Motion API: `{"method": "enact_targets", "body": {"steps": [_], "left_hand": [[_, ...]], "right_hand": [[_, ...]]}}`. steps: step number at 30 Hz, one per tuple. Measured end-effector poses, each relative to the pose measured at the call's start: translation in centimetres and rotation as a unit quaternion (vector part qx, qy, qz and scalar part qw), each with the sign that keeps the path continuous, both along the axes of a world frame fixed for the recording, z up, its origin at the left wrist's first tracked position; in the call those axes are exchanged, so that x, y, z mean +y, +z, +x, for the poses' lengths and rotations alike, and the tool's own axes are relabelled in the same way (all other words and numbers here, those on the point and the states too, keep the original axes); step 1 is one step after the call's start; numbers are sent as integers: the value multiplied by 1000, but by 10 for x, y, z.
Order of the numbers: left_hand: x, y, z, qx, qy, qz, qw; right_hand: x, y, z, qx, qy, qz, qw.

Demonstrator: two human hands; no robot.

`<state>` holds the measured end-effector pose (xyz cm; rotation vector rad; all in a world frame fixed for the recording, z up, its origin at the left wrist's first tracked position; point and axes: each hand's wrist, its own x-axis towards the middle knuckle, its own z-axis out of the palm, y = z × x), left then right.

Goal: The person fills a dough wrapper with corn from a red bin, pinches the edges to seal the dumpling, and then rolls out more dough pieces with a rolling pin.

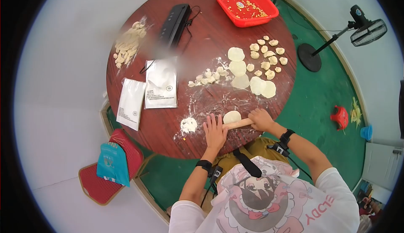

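My right hand [261,120] is wrapped round the right end of a wooden rolling pin [238,124]. At the pin's left end my left hand [215,131] lies with its fingers stretched out and apart, its edge touching the pin. A round dough wrapper [232,117] lies flat just beyond the pin, partly under it. To the left is a pile of white flour [188,125]. Farther back are small dough pieces [208,77], several flat round wrappers [237,68] and, at the right, several folded dumplings [269,54].
On the round table [219,5] stand a red basin [248,19], a black device [174,22] with a cable, two plastic packets [161,85] and a floured dough heap [130,43]. A fan [309,56] stands right; a red chair [101,191] is at lower left.
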<state>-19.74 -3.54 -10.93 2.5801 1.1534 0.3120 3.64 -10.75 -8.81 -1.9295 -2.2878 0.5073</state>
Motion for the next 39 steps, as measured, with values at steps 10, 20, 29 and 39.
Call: {"method": "enact_targets", "body": {"steps": [10, 20, 29, 39], "left_hand": [[-13, -12, -10, 36, 69, -21, 997], [60, -10, 14, 45, 196, 58, 978], [-10, -9, 29, 61, 127, -26, 990], [56, -10, 44, 37, 145, 7, 989]], "right_hand": [[-7, -2, -23, -47, 17, 39, 998], [77, -12, -24, -77, -72, 68, 992], [48, -13, -23, -53, -75, 81, 992], [100, -7, -14, -41, -94, 132, 986]]}}
